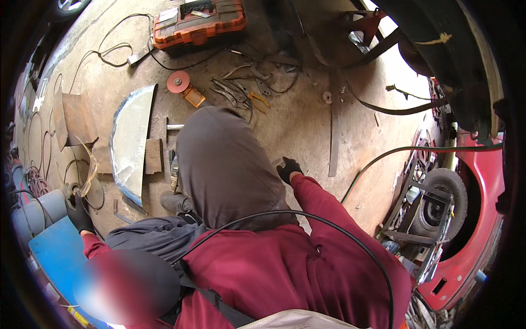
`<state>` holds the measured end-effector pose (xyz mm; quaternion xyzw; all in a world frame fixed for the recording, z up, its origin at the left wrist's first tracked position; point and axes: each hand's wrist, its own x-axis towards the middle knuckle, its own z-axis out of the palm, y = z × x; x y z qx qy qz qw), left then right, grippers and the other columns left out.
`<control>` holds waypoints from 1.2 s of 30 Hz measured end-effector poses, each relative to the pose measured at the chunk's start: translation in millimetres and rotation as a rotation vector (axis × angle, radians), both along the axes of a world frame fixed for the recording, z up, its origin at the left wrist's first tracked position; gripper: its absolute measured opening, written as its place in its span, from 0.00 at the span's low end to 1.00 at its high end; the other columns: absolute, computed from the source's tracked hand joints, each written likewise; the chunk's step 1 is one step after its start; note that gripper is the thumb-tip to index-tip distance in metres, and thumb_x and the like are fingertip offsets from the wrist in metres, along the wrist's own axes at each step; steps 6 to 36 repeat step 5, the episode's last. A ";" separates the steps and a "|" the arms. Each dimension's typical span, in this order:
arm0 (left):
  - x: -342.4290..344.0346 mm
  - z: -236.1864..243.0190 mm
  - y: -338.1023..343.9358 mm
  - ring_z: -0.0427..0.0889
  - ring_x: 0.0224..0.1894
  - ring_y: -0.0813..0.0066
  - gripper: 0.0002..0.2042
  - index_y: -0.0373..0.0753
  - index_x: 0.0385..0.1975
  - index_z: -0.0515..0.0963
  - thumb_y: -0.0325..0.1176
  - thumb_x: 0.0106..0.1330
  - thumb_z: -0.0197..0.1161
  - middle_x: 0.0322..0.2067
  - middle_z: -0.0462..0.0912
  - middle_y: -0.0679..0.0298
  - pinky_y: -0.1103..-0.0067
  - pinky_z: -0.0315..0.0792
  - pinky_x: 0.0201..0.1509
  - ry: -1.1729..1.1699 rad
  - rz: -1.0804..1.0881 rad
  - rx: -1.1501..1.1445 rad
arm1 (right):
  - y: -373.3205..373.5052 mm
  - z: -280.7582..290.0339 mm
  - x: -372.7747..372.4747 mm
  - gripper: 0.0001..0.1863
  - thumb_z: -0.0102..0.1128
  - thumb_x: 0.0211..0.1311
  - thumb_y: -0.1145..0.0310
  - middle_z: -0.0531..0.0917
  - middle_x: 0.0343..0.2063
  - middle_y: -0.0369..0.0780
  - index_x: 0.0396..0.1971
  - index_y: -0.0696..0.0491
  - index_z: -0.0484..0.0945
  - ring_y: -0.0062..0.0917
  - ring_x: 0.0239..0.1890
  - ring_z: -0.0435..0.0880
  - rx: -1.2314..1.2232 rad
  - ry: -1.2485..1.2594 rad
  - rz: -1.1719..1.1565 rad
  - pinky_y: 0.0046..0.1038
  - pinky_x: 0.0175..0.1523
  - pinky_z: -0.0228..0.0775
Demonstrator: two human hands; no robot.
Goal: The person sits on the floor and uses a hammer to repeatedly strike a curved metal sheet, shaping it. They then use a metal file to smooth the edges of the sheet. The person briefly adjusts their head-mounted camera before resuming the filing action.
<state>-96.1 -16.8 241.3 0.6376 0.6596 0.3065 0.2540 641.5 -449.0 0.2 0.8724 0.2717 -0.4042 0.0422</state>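
My left hand (79, 213), in a black glove, hangs at the lower left beside a grey cylinder (38, 211) and a blue panel (57, 255); its fingers are apart and hold nothing. My right hand (287, 169), also black-gloved, reaches out from a red sleeve over the concrete floor (307, 118), next to my raised grey-trousered knee (224, 164). Its fingers are curled, and I cannot make out whether anything is in them. A long flat metal strip (332, 137) lies on the floor just right of that hand.
A curved sheet-metal panel (131, 142) lies left of my knee, with a hammer (172, 127) beside it. Pliers (241, 93), an orange angle grinder (186, 88) and an orange tool case (200, 23) lie farther off. A red car body (482, 219) and a spare wheel (441, 203) stand right.
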 end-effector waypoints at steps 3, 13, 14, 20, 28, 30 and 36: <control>2.4 -6.1 -19.6 0.80 0.49 0.75 0.13 0.31 0.54 0.77 0.35 0.80 0.61 0.49 0.82 0.62 0.76 0.74 0.56 -0.097 0.011 -0.031 | -1.2 -14.7 1.6 0.41 0.58 0.68 0.43 0.67 0.75 0.51 0.77 0.44 0.65 0.48 0.75 0.68 -0.108 0.083 -0.009 0.46 0.77 0.62; -10.9 -10.6 -34.4 0.81 0.50 0.74 0.14 0.31 0.55 0.77 0.35 0.80 0.61 0.49 0.82 0.62 0.75 0.75 0.58 -0.129 0.041 -0.035 | -60.8 -0.3 -37.3 0.41 0.58 0.68 0.42 0.66 0.76 0.50 0.77 0.43 0.65 0.48 0.76 0.66 -0.152 0.106 -0.003 0.46 0.78 0.61; -10.9 -10.6 -34.4 0.81 0.50 0.74 0.14 0.31 0.55 0.77 0.35 0.80 0.61 0.49 0.82 0.62 0.75 0.75 0.58 -0.129 0.041 -0.035 | -60.8 -0.3 -37.3 0.41 0.58 0.68 0.42 0.66 0.76 0.50 0.77 0.43 0.65 0.48 0.76 0.66 -0.152 0.106 -0.003 0.46 0.78 0.61; -10.9 -10.6 -34.4 0.81 0.50 0.74 0.14 0.31 0.55 0.77 0.35 0.80 0.61 0.49 0.82 0.62 0.75 0.75 0.58 -0.129 0.041 -0.035 | -60.8 -0.3 -37.3 0.41 0.58 0.68 0.42 0.66 0.76 0.50 0.77 0.43 0.65 0.48 0.76 0.66 -0.152 0.106 -0.003 0.46 0.78 0.61; -10.9 -10.6 -34.4 0.81 0.50 0.74 0.14 0.31 0.55 0.77 0.35 0.80 0.61 0.49 0.82 0.62 0.75 0.75 0.58 -0.129 0.041 -0.035 | -60.8 -0.3 -37.3 0.41 0.58 0.68 0.42 0.66 0.76 0.50 0.77 0.43 0.65 0.48 0.76 0.66 -0.152 0.106 -0.003 0.46 0.78 0.61; -10.9 -10.6 -34.4 0.81 0.50 0.74 0.14 0.31 0.55 0.77 0.35 0.80 0.61 0.49 0.82 0.62 0.75 0.75 0.58 -0.129 0.041 -0.035 | -60.8 -0.3 -37.3 0.41 0.58 0.68 0.42 0.66 0.76 0.50 0.77 0.43 0.65 0.48 0.76 0.66 -0.152 0.106 -0.003 0.46 0.78 0.61; -10.9 -10.6 -34.4 0.81 0.50 0.74 0.14 0.31 0.55 0.77 0.35 0.80 0.61 0.49 0.82 0.62 0.75 0.75 0.58 -0.129 0.041 -0.035 | -60.8 -0.3 -37.3 0.41 0.58 0.68 0.42 0.66 0.76 0.50 0.77 0.43 0.65 0.48 0.76 0.66 -0.152 0.106 -0.003 0.46 0.78 0.61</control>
